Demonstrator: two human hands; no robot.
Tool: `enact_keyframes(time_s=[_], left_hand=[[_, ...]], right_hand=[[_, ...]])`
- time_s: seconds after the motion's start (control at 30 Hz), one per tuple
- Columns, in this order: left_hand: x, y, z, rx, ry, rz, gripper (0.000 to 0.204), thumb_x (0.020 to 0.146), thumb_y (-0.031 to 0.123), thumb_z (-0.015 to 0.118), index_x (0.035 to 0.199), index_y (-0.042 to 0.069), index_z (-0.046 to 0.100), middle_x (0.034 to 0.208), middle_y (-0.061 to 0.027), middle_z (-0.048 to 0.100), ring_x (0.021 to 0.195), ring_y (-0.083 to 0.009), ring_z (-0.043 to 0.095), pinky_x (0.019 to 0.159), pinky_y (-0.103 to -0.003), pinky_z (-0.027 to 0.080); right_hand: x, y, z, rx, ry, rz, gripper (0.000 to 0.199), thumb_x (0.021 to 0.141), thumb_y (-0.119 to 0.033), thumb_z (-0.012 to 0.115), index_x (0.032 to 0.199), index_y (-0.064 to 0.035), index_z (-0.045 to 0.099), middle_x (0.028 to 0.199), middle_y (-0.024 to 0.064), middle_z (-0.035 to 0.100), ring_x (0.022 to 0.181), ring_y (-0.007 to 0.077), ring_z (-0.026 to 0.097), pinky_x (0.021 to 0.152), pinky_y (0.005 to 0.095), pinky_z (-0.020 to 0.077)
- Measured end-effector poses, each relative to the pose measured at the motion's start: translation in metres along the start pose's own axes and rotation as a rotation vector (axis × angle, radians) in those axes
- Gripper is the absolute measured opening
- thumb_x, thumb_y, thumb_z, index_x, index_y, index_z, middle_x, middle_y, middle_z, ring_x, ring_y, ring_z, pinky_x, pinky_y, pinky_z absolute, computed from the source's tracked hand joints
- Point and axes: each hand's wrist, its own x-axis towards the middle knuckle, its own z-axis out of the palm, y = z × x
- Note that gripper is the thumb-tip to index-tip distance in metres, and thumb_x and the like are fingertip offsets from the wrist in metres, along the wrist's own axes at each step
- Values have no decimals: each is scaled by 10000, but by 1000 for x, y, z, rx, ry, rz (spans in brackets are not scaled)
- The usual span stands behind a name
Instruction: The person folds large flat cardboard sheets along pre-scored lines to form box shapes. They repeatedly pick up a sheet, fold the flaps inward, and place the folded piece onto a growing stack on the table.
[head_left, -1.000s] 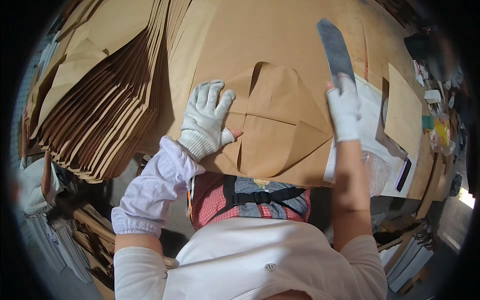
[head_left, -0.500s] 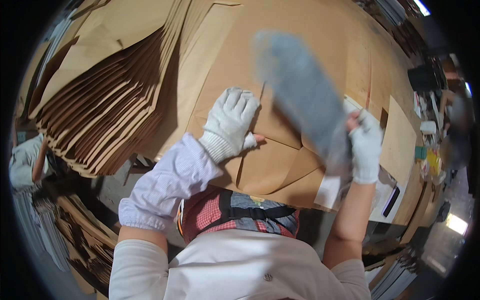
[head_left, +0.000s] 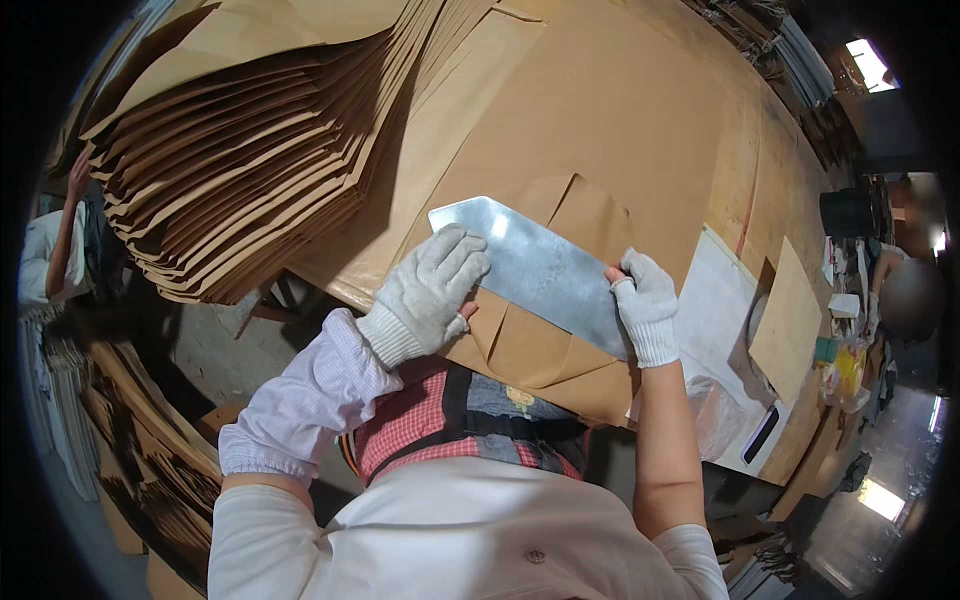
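Observation:
A flat grey metal plate [head_left: 545, 268] with one angled end lies slantwise across the folded brown kraft paper [head_left: 535, 350] on the table. My right hand [head_left: 648, 310], in a white fingerless-tipped glove, grips the plate's right end, with the thumb on its top face. My left hand [head_left: 430, 290], gloved and in a pale sleeve cover, rests flat at the plate's left end, its fingers stretched out and touching it. Creased flaps of the paper show both above and below the plate.
A fanned stack of brown paper bags [head_left: 240, 160] fills the table's left side. To the right lie white sheets [head_left: 715, 290], clear plastic [head_left: 712, 415] and a dark phone-like object [head_left: 762, 435]. Another person's arm [head_left: 68, 235] shows at far left; more bundles lie below.
My right hand has swung the metal plate down and left, from raised above the paper to lying on it. My left hand has shifted slightly left and nearer my body.

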Motion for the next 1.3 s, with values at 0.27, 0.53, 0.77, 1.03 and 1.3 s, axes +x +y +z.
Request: enact_keyframes(time_s=[0.27, 0.53, 0.77, 1.03, 1.3], left_hand=[[-4, 2, 6, 26, -7, -41, 600, 666, 95, 710, 1233, 26, 524, 1325, -185, 530, 1294, -433, 474, 1077, -500, 423], [-6, 5, 23, 120, -83, -47, 605, 743, 35, 646, 1331, 7, 508, 1401, -220, 508, 1337, -479, 438, 1116, -523, 376], [-4, 16, 20, 273, -176, -58, 648, 738, 50, 646, 1374, 83, 528, 1499, -208, 453, 1408, -473, 373, 1136, -518, 358], [18, 16, -8, 143, -284, 16, 751, 598, 146, 715, 1318, 12, 546, 1425, -194, 507, 1327, -408, 466, 1088, -505, 407], [27, -6, 14, 416, -137, 249, 310, 720, 143, 677, 1024, 87, 658, 1209, -80, 654, 1002, -288, 628, 830, -437, 514]], right_hand=[[0, -5, -1, -84, -2, 8, 130, 855, -220, 662, 866, -93, 636, 842, 146, 661, 821, 369, 651, 714, 473, 499], [-30, -35, 20, -204, 123, -424, 569, 717, -333, 803, 1157, -6, 654, 1245, 154, 612, 1194, 318, 565, 1093, 511, 407], [-41, -27, 21, -293, 40, -330, 701, 788, -504, 721, 1296, -31, 620, 1373, 117, 527, 1312, 281, 450, 1198, 494, 265], [-33, -35, 21, -223, 67, -341, 535, 797, -382, 739, 1197, -31, 684, 1355, 125, 581, 1294, 270, 497, 1195, 492, 298], [-54, 19, 14, 269, 119, -438, 287, 655, 11, 617, 918, -19, 727, 1273, 151, 657, 1216, 363, 594, 1165, 541, 361]])
